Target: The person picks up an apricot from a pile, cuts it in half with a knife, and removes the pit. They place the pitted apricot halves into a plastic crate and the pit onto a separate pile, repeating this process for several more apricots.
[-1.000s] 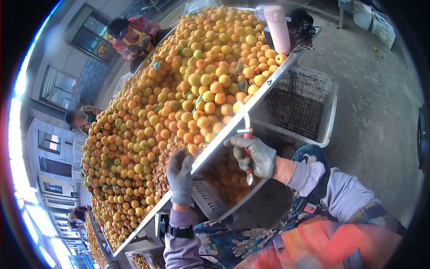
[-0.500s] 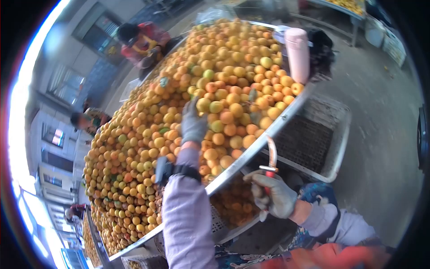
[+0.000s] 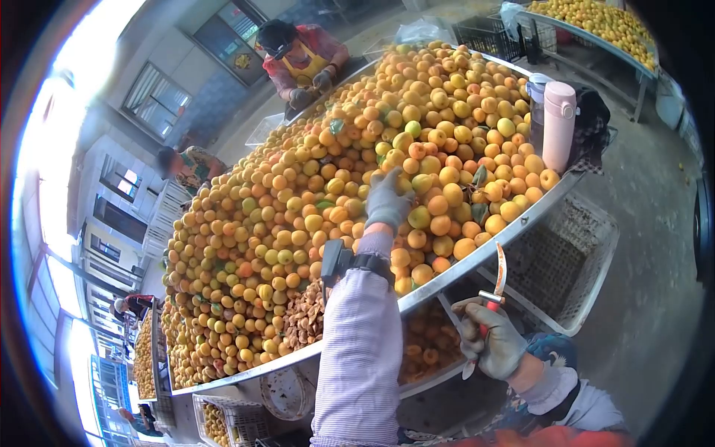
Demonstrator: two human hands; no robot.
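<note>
A long metal table (image 3: 477, 257) carries a big heap of orange and yellow apricots (image 3: 298, 194). My left hand (image 3: 387, 200), in a grey glove, reaches out over the heap and rests on the fruit, fingers curled around one apricot; whether it grips it is unclear. My right hand (image 3: 491, 339), also gloved, stays below the table's near edge and holds a small red-handled knife (image 3: 497, 277) with its curved blade pointing up. A pile of brown pits (image 3: 304, 320) lies on the table near my left forearm.
A pink bottle (image 3: 558, 127) stands at the table's right end beside dark cloth. A white plastic crate (image 3: 573, 261) sits under the edge, and a tray of cut fruit (image 3: 424, 346) lies below. Two other people (image 3: 302, 56) work at the far side. Another fruit table (image 3: 596, 22) stands behind.
My left hand rose from the table's near edge and stretched out onto the apricot heap. My right hand with the knife dropped lower and nearer to me. The view tilted upward.
</note>
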